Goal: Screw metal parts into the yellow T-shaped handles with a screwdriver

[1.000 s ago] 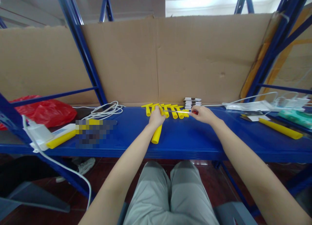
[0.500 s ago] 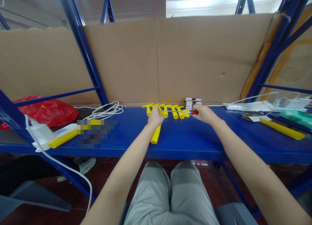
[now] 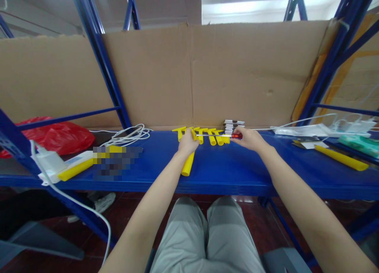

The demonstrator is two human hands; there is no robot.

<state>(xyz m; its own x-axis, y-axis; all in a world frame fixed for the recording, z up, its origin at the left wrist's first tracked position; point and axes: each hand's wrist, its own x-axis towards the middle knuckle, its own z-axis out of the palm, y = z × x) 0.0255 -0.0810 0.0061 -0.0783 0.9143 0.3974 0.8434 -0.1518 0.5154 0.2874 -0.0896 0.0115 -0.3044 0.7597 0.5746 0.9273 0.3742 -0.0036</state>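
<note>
My left hand (image 3: 187, 142) is closed around a yellow T-shaped scraper (image 3: 187, 165), whose tubular handle points toward me. In my right hand (image 3: 248, 138) is a screwdriver (image 3: 237, 136) with a red handle, held level. Its metal shaft reaches left to the head of the scraper by my left fingers; the exact contact of the tip is too small to make out. Several more yellow scrapers (image 3: 212, 139) lie in a row just behind and between my hands. A stack of small white and black boxes (image 3: 233, 126) stands behind my right hand.
A cardboard wall (image 3: 237, 71) closes off the back of the blue shelf (image 3: 237, 166). On the left lie a white cable (image 3: 130, 135), a red plastic bag (image 3: 59, 135) and a yellow tube (image 3: 77, 169). Another yellow tube (image 3: 340, 158) lies at right, near white packaging (image 3: 302, 129).
Both hands keep their places, apart from a slight shift of the view. More of the red screwdriver handle shows at my right fingers now.
</note>
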